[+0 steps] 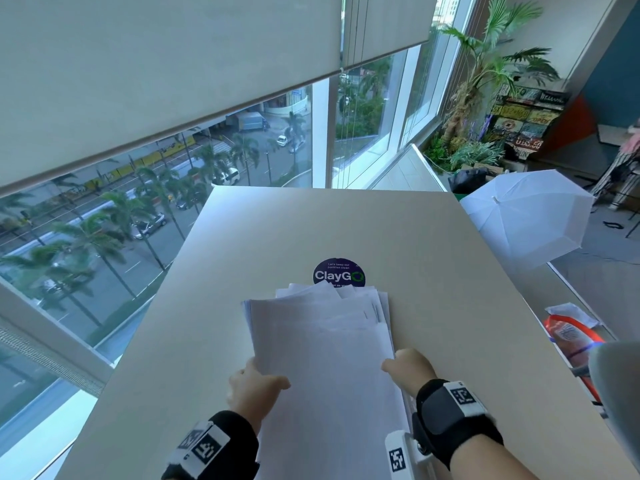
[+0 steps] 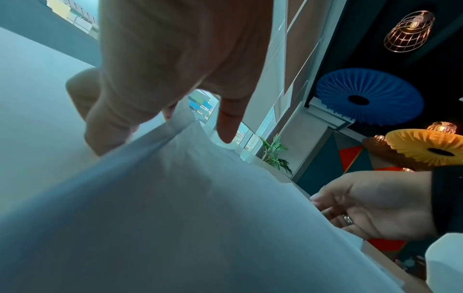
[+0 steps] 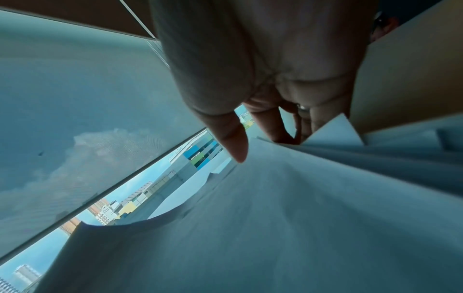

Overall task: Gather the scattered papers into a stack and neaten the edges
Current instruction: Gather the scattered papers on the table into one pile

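White papers (image 1: 325, 344) are gripped at both side edges by left hand (image 1: 254, 384) and right hand (image 1: 408, 370).

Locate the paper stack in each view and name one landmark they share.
Head: paper stack at lower centre, on the table.
Left wrist: fills the lower half.
Right wrist: fills the lower right.
Shared landmark: the right hand at the stack's edge.

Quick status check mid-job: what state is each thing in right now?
Papers: gathered in one pile, far edges still fanned and uneven.
Left hand: grip on the pile's left edge.
Right hand: grip on the pile's right edge.
Window blind: partly lowered.
Umbrella: open, beside the table.
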